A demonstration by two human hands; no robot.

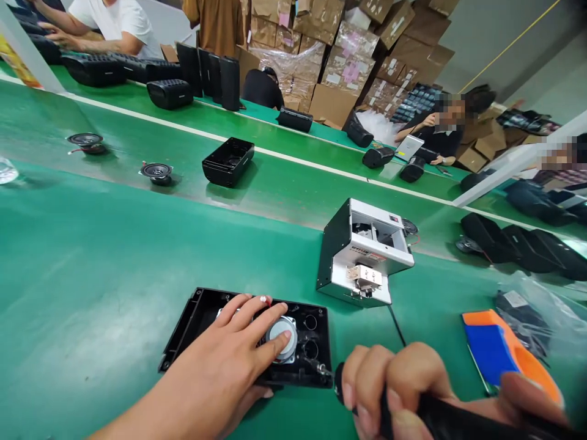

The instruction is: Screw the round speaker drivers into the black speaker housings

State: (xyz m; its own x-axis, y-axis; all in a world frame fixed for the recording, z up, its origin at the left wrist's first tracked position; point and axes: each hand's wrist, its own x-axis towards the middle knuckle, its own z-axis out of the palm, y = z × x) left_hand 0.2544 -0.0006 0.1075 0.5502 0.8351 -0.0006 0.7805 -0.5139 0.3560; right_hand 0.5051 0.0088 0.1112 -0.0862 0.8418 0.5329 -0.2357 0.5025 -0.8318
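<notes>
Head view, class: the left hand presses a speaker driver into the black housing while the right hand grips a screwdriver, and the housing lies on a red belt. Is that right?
Not quite. In the head view the belt is green, not red. The rest holds: the left hand presses the speaker driver into the black housing and the right hand grips the screwdriver.

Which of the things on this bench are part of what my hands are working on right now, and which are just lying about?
In hand:
- left hand pressing the round speaker driver
- black housing holding that driver
- right hand gripping the black screwdriver, tip at the housing's corner

Lying about:
- grey screw feeder
- empty housing on the belt
- two loose drivers
- orange-blue tool
</notes>
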